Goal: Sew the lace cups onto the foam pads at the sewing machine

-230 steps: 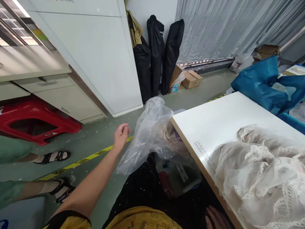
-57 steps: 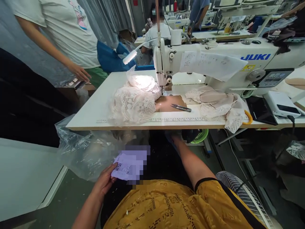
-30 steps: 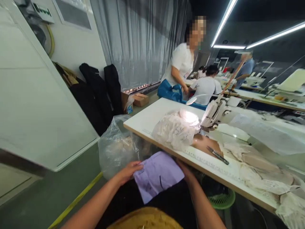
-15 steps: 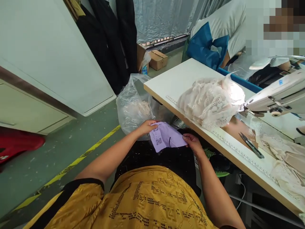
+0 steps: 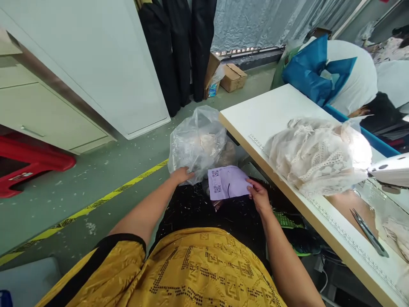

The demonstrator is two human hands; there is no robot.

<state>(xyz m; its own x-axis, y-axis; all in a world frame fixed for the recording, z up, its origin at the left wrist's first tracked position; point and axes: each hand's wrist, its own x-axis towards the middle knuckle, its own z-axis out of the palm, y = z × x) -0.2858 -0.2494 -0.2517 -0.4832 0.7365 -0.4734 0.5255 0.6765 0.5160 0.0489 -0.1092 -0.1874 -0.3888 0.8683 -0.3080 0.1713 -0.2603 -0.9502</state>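
Note:
My right hand (image 5: 259, 194) pinches the right edge of a lilac paper slip (image 5: 230, 183) printed with QR codes and marked with a dark curved stroke. The slip is held over my lap. To its left, my left hand (image 5: 181, 175) is off the paper, its fingers curled at the lower edge of a clear plastic bag (image 5: 196, 132). Pale fabric shows through the bag, which stands on the floor beside the table corner. On the white sewing table (image 5: 265, 111) lies a heap of cream lace fabric (image 5: 313, 153), partly under the machine head.
Thread snips (image 5: 369, 232) lie on the table by the sewing machine (image 5: 391, 172). A blue fabric bag (image 5: 311, 70) and a bent-over person in white (image 5: 354, 72) are beyond it. A white cabinet (image 5: 96, 64) and red stool (image 5: 35, 164) stand left; a cardboard box (image 5: 233, 77) sits behind.
The slip came into my left hand, then both hands held it. Now my left hand has let go and moved left to the plastic bag; my right hand keeps the slip.

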